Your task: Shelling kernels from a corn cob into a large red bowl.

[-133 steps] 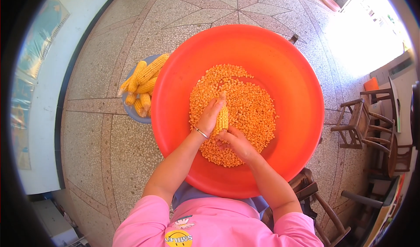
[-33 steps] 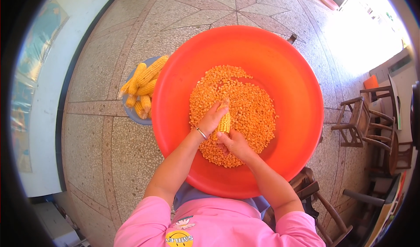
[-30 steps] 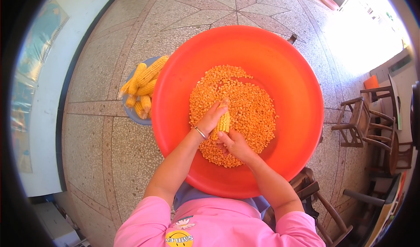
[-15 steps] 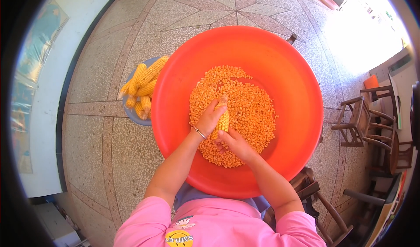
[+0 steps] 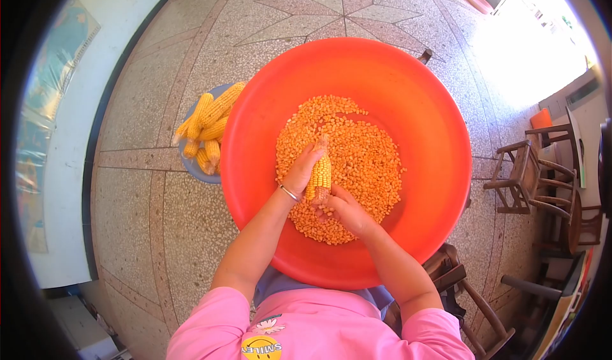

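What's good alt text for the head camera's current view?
A person's left hand grips a corn cob over loose kernels in a large red tub, the right hand at the cob's bare near end. More cobs lie in a blue basin to the left.

orange-red tub [image 5: 428,124], yellow cob [image 5: 322,170]

Yellow corn cob [image 5: 321,171] held above loose kernels [image 5: 370,168] in a wide red-orange basin [image 5: 437,149].
The person's left grip [image 5: 301,171] holds the cob from its left side, a silvery bracelet [image 5: 289,192] at the wrist; the right grip [image 5: 347,209], fingers curled, is at the lower end, where a bare pinkish core shows. Left of the basin, whole cobs [image 5: 214,129] lie heaped in a blue bowl [image 5: 196,170], partly hidden by the basin. Speckled floor [image 5: 197,226] spreads around; dark wooden chairs [image 5: 521,172] stand to the right, and a pink shirt [image 5: 325,325] shows below.
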A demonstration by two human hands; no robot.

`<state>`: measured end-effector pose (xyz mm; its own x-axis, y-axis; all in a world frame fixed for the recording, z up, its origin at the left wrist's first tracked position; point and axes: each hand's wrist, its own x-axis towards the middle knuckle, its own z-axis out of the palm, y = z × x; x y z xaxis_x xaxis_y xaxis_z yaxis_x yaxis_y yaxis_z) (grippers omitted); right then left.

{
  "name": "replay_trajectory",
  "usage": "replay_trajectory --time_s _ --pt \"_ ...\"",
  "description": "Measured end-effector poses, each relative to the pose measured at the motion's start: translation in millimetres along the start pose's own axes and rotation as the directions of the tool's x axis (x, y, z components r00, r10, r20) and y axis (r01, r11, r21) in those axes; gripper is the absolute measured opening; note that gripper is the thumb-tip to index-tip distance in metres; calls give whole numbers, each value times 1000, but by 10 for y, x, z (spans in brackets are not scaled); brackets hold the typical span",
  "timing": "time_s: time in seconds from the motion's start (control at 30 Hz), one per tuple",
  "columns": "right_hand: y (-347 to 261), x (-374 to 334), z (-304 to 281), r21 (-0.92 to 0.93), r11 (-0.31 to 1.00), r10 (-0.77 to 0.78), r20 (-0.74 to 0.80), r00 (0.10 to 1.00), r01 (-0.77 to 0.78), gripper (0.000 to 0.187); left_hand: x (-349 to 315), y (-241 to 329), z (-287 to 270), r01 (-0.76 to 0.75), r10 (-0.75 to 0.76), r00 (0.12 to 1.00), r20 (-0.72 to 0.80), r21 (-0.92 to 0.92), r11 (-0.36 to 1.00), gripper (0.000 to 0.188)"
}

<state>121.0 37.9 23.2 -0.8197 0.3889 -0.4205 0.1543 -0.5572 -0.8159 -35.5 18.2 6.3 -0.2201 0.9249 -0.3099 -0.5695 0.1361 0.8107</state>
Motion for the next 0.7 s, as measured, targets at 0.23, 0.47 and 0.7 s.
replay_trajectory --time_s 0.23,0.47,0.7 --pt "-4 -6 -21 100 993 70 -33 997 -66 34 -38 21 82 -25 25 1000 3 65 998 29" --pt "-11 -9 13 78 997 -6 -21 1000 8 32 -51 37 72 61 -58 998 31 -124 990 40" --pt "-40 -27 47 111 993 -18 -68 998 26 30 -44 51 81 100 -89 994 60 -220 970 48"
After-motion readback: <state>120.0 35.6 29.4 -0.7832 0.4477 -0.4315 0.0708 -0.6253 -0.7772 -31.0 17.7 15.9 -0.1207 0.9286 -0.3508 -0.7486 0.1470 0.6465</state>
